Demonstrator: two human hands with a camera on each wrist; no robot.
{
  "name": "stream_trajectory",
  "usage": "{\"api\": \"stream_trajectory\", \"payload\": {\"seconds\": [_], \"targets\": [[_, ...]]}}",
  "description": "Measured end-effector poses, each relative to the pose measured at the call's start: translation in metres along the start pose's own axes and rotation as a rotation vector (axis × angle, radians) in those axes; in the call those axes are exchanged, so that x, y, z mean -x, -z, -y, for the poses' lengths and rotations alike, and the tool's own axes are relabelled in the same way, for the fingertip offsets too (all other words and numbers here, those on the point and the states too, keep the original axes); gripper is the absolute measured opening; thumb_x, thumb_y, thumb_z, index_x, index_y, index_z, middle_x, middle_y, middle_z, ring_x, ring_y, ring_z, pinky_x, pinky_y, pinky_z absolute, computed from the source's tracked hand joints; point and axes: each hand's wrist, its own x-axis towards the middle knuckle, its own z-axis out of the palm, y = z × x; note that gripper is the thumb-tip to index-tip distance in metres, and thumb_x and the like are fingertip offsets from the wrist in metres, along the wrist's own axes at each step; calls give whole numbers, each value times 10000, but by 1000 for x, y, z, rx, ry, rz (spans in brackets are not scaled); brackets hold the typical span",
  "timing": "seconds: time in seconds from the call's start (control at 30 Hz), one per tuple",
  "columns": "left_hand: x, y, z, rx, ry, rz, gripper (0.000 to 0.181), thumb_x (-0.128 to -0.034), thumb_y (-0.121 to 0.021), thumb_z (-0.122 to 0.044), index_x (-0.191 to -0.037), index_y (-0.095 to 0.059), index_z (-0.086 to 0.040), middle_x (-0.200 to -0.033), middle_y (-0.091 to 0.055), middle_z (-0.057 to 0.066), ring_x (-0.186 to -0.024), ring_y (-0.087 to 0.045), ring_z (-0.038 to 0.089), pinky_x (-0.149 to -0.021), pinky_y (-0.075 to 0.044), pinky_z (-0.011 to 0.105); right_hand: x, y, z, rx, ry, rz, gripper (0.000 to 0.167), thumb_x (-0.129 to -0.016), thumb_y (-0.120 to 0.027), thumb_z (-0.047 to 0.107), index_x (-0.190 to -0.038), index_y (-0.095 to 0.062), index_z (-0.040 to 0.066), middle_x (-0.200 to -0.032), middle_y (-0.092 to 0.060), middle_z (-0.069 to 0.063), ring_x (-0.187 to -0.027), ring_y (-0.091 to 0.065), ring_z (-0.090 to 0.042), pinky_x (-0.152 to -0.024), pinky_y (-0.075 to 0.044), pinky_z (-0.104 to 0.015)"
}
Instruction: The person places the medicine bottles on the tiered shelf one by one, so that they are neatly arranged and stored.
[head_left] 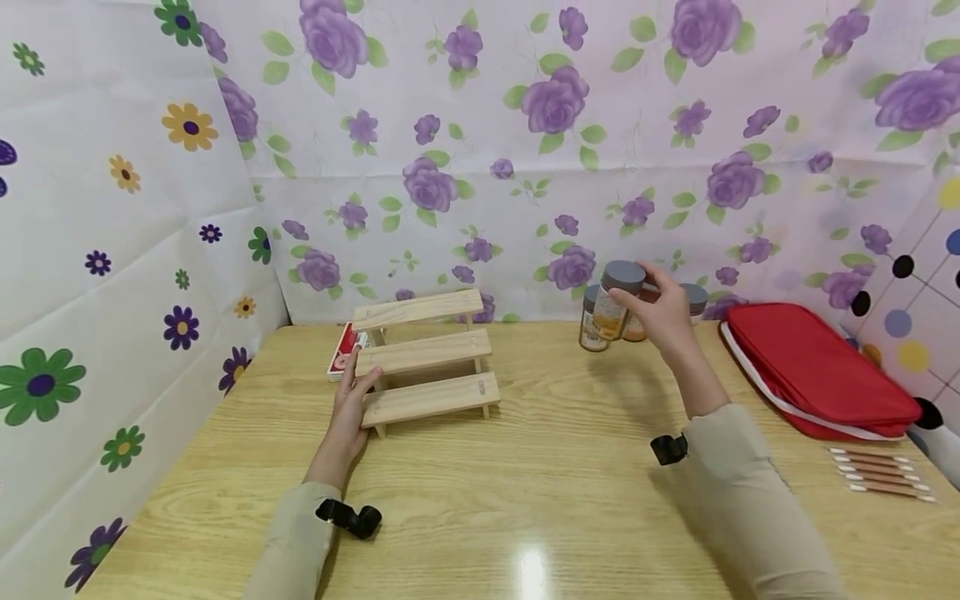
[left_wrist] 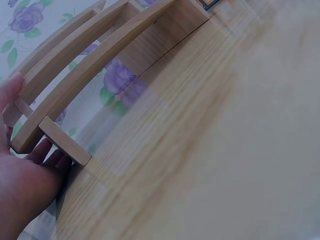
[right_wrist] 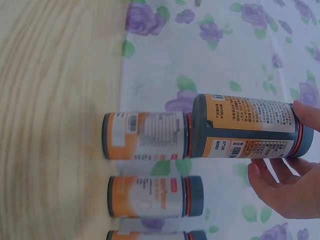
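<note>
Pinching one jar (head_left: 609, 319) by its lid (head_left: 624, 273), right hand (head_left: 666, 312) above the counter (head_left: 525, 475) near the standing jars (right_wrist: 150, 196), left hand (head_left: 351, 408) gripping one end of the wooden stand (head_left: 426, 352), I judge this a lifting step, the next move calling for steady, upright control.

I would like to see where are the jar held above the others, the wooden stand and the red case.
Held jar (right_wrist: 250, 119): right wrist view, on its label.
Wooden stand (head_left: 423, 352): head view, on its middle tier.
Red case (head_left: 817, 365): head view, on its top.
</note>
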Motion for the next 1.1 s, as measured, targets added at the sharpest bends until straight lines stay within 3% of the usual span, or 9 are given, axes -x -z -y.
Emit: {"api": "stream_trajectory", "payload": {"seconds": [0.1, 0.2, 0.53, 0.73, 1.1], "targets": [[0, -1, 1, 2, -7, -2, 715, -1007, -525, -285, -1563, -90, -398, -1660, 45, 17, -1471, -185, 370, -1175, -221, 589, -3, -5, 8, -22, 14, 12, 762, -910, -663, 414, -1530, -320, 134, -1497, -408, -172, -1310, -467, -343, -1043, -446, -455], [-1, -2, 1, 3, -8, -2, 719, -1002, -534, -289, -1564, -98, -390, -1660, 50, 10, -1471, -188, 366, -1178, -224, 584, -6, -12, 17, -33, 27, 24, 770, -909, -666, 409, -1533, -312, 130, -1500, -402, -173, -1323, -453, -349, -1067, -425, -497], [-1, -1, 3, -5, -17, -5, 722, -998, -535, -283, -1566, -101, -385, -1661, 25, -12, -1475, -184, 344, -1189, -211, 573, -18, -43, 56, -76, 94, 78, 715, -906, -691, 324, -1512, -362, 137, -1456, -465, -158, -1300, -491, -326, -1043, -453, -485], [0, 2, -1, -15, -14, -4, 741, -995, -543, -298, -1566, -81, -388, -1656, 81, -61, -1495, -143, 340, -1195, -199, 579, -24, -67, 77, -130, 100, 123, 720, -903, -697, 314, -1511, -361, 124, -1462, -466, -153, -1306, -496, -321, -1000, -486, -497], [0, 0, -1, 4, -10, -9, 729, -996, -547, -290, -1566, -102, -382, -1657, 73, -34, -1482, -179, 355, -1190, -215, 576, -33, -109, 101, -196, 123, 177, 695, -882, -726, 254, -1483, -405, 115, -1422, -489, -149, -1258, -534, -323, -1042, -459, -486]]}}
